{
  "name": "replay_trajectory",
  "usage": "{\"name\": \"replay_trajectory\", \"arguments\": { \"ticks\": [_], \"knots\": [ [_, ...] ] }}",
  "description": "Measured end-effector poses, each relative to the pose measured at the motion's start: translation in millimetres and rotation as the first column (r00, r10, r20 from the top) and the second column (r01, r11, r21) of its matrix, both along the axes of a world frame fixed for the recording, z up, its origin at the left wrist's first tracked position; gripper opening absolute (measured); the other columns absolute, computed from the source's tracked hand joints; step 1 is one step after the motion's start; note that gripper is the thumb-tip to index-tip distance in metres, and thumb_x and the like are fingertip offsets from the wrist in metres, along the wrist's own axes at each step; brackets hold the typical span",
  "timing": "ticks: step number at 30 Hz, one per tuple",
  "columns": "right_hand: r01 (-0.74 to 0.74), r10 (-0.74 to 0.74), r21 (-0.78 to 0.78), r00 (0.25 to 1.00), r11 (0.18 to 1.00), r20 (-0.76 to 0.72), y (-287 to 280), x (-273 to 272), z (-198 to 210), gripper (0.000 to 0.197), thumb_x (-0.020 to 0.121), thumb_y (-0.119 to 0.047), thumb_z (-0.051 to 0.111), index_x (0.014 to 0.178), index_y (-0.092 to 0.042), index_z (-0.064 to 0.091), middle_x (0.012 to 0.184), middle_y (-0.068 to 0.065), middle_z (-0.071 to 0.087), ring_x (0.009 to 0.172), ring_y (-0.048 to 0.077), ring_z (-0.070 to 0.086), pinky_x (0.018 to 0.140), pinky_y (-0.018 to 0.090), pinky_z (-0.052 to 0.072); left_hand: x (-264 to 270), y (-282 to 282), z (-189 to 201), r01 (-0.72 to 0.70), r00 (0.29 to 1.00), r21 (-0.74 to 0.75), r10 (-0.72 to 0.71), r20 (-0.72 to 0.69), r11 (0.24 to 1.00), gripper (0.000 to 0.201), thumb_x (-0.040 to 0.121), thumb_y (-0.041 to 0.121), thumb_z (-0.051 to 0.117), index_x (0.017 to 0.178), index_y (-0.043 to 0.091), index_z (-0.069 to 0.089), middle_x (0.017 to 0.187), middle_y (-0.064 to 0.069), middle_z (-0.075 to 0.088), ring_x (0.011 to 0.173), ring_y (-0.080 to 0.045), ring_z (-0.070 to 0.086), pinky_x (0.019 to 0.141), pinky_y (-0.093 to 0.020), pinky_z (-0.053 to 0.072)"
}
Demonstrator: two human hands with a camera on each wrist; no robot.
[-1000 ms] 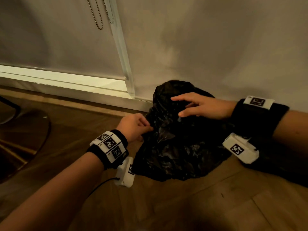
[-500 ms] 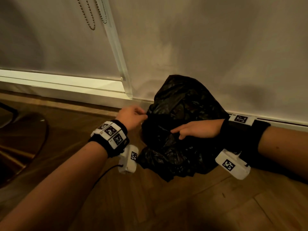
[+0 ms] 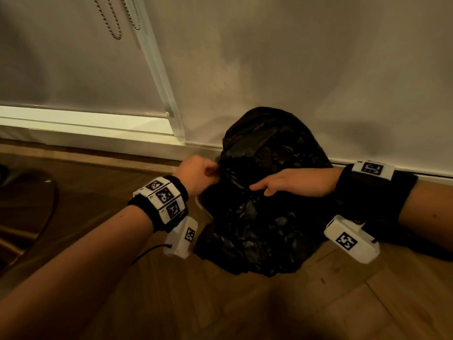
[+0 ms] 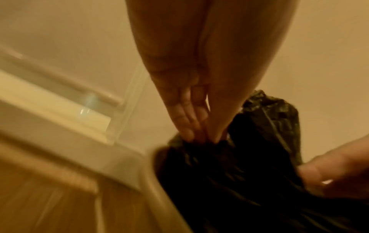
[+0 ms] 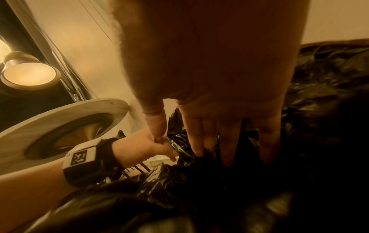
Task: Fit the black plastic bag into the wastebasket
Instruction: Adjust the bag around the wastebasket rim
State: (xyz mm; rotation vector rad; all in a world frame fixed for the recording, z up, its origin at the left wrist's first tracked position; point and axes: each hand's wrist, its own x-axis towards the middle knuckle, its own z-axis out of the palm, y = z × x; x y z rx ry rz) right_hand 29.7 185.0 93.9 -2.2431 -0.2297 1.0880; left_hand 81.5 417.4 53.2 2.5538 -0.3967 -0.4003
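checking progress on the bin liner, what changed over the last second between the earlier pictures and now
The right hand moved down from the top of the crinkled black plastic bag to its middle, straight fingers pushing the film inward. The left hand kept pinching the bag's left edge. The bag still stands by the pale wall on the wooden floor.

Crumpled black plastic bag (image 3: pixel 257 217): thin film, glossy, wrinkled, specular glints on creases. Brown wooden floor (image 3: pixel 245 310): parquet planks, smooth, satin sheen, visible grain. Pale wall (image 3: pixel 318 69): matt, slightly mottled. White baseboard (image 3: pixel 73 123): smooth, semi-gloss. Beaded metal-look chain (image 3: pixel 115 23): shiny. Black wristbands (image 3: pixel 367 192): matt cloth. White boxy wrist camera housings (image 3: pixel 353 239): hard plastic, matt, printed black markers.
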Motion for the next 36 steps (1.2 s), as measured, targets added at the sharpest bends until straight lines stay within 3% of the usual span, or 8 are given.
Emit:
{"name": "replay_trajectory", "arguments": {
  "ticks": [7,10,14,20,22,28,32,36],
  "knots": [
    [-0.054,0.055,-0.040,0.998,0.998,0.032,11,-2,-4,0.044,0.096,-0.032,0.046,0.140,-0.028,0.047,0.144,-0.012,0.043,0.135,0.007,0.036,0.115,0.021,0.020,10,5,-11,-0.283,0.945,0.017,0.282,-0.167,0.959,0.081,0.079,0.038,0.073,0.143,0.012,0.031,0.142,-0.016,0.039,0.126,-0.034,0.045,0.100,-0.038,0.042],
    [-0.069,0.071,-0.051,0.996,0.996,0.047,11,-6,-8,0.044,0.095,-0.032,0.047,0.139,-0.029,0.048,0.144,-0.011,0.044,0.135,0.008,0.036,0.114,0.022,0.020,20,8,-14,-0.221,0.920,0.086,0.237,-0.311,0.972,0.053,0.088,0.042,0.059,0.126,0.006,0.056,0.125,-0.016,0.059,0.108,-0.032,0.058,0.088,-0.035,0.048],
    [-0.023,0.028,-0.026,0.978,0.999,0.204,5,-8,-9,0.048,0.093,-0.043,0.050,0.140,-0.033,0.045,0.148,-0.011,0.038,0.137,0.010,0.033,0.115,0.023,0.021,21,9,-11,-0.177,0.979,0.088,0.184,-0.084,0.980,0.027,0.084,0.034,0.067,0.095,0.009,0.070,0.089,-0.007,0.067,0.086,-0.021,0.061,0.073,-0.026,0.042],
    [-0.448,0.527,-0.288,0.626,0.847,0.576,41,-54,-2,0.083,0.067,-0.074,0.062,0.136,-0.065,0.017,0.153,-0.006,0.010,0.138,0.022,0.022,0.108,0.044,0.027,21,12,-3,-0.034,0.999,0.293,0.021,0.045,0.955,0.020,0.090,0.022,0.055,0.089,0.005,0.067,0.090,-0.014,0.067,0.084,-0.028,0.060,0.069,-0.029,0.038],
    [-0.495,0.627,-0.386,0.574,0.778,0.527,43,-53,-15,0.061,0.077,-0.058,0.064,0.131,-0.057,0.036,0.144,-0.004,0.021,0.127,0.022,0.034,0.100,0.041,0.038,23,15,-1,-0.084,0.996,0.219,0.074,0.054,0.972,0.019,0.091,0.016,0.053,0.094,0.004,0.067,0.092,-0.011,0.067,0.087,-0.027,0.060,0.071,-0.028,0.039],
    [-0.367,0.408,-0.180,0.800,0.913,0.440,21,-32,-35,0.040,0.083,-0.045,0.066,0.121,-0.037,0.057,0.124,-0.008,0.041,0.109,0.011,0.049,0.096,0.025,0.042,2,17,5,-0.080,0.997,-0.387,0.069,-0.042,0.919,0.017,0.085,0.014,0.067,0.076,0.021,0.054,0.085,-0.005,0.063,0.083,-0.022,0.063,0.076,-0.025,0.052],
    [-0.367,0.393,-0.141,0.850,0.920,0.352,24,-34,-44,0.051,0.082,-0.053,0.064,0.127,-0.032,0.054,0.126,-0.006,0.047,0.116,0.010,0.046,0.103,0.025,0.038,-6,4,-24,0.305,0.951,0.161,-0.291,-0.104,0.939,0.025,0.091,0.023,0.058,0.112,0.010,0.062,0.117,-0.009,0.064,0.110,-0.025,0.058,0.094,-0.029,0.043],
    [-0.328,0.356,-0.148,0.902,0.933,0.244,24,-28,-50,0.058,0.082,-0.059,0.059,0.132,-0.032,0.050,0.132,-0.005,0.048,0.122,0.015,0.046,0.108,0.033,0.036,-11,-19,-36,0.319,0.947,0.458,-0.263,-0.183,0.830,0.029,0.095,0.013,0.044,0.116,-0.001,0.059,0.122,-0.017,0.059,0.118,-0.032,0.053,0.098,-0.035,0.039]
  ]
}}
